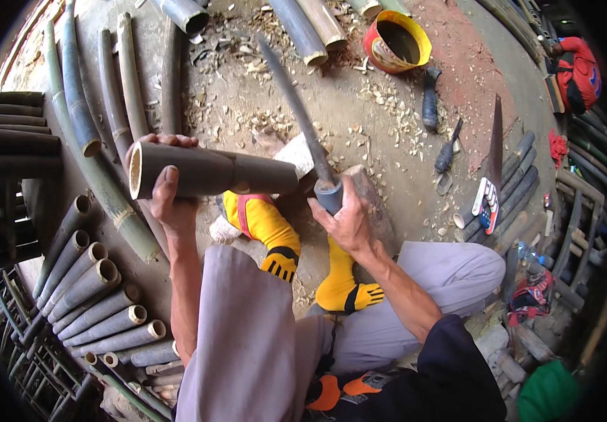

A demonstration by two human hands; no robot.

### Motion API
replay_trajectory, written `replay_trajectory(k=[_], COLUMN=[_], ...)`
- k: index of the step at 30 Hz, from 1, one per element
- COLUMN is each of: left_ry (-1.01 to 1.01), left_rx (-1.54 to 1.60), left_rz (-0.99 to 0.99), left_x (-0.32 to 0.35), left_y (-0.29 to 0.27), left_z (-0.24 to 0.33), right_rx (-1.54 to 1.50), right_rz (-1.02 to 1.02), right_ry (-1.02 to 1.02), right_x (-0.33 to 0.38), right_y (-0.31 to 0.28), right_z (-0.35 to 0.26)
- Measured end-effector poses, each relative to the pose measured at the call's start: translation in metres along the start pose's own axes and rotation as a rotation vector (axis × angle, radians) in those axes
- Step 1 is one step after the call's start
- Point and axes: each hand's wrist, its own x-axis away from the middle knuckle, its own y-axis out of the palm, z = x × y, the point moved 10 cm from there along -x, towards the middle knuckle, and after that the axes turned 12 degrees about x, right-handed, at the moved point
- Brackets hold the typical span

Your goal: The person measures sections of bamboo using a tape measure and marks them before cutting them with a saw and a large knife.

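My left hand (170, 184) is closed round the left end of a dark bamboo piece (208, 171), thumb in front and fingers over the top. The piece lies nearly level across the middle, its pale cut rim facing left. In my right hand (349, 219) is the grey round handle of a long knife (291, 98), its narrow dark blade slanting up and to the left. The blade's lower part passes just right of the bamboo's far end; whether they touch I cannot tell. Behind them a wooden block (370, 200) rests on the ground between my yellow-socked feet.
Cut bamboo tubes (106, 271) are stacked at the left, near long bamboo poles (99, 186). A red and yellow bucket (396, 43) holds dark liquid. A handsaw (489, 179) lies at the right beside more bamboo. Wood chips litter the ground. Someone in red (579, 74) is at far right.
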Motion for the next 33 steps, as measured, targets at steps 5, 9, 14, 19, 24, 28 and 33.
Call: replay_trajectory(k=[5, 9, 14, 19, 24, 28, 33], left_ry=[-0.013, -0.028, -0.012, -0.116, 0.049, 0.128, 0.143], left_rx=[-0.013, -0.027, -0.121, -0.152, 0.033, -0.104, -0.139], left_rz=[-0.025, -0.03, 0.068, 0.168, 0.514, 0.393, 0.344], left_x=[0.007, 0.004, 0.02, 0.021, 0.03, 0.033, 0.04], left_y=[0.002, -0.004, -0.03, -0.037, -0.047, -0.041, -0.019], left_z=[0.0, 0.0, 0.018, 0.013, 0.022, 0.025, 0.02], right_rx=[0.015, 0.152, -0.069, 0.103, 0.071, -0.03, 0.165], right_rz=[-0.044, -0.233, 0.078, -0.248, -0.177, 0.226, -0.271], right_ry=[-0.035, 0.11, -0.105, 0.187, 0.083, -0.245, 0.179], right_x=[-0.001, -0.007, 0.006, -0.003, -0.002, 0.011, -0.008], right_y=[0.033, 0.062, 0.008, 0.071, 0.041, -0.017, 0.062], right_z=[0.016, 0.058, -0.015, 0.065, 0.025, -0.048, 0.052])
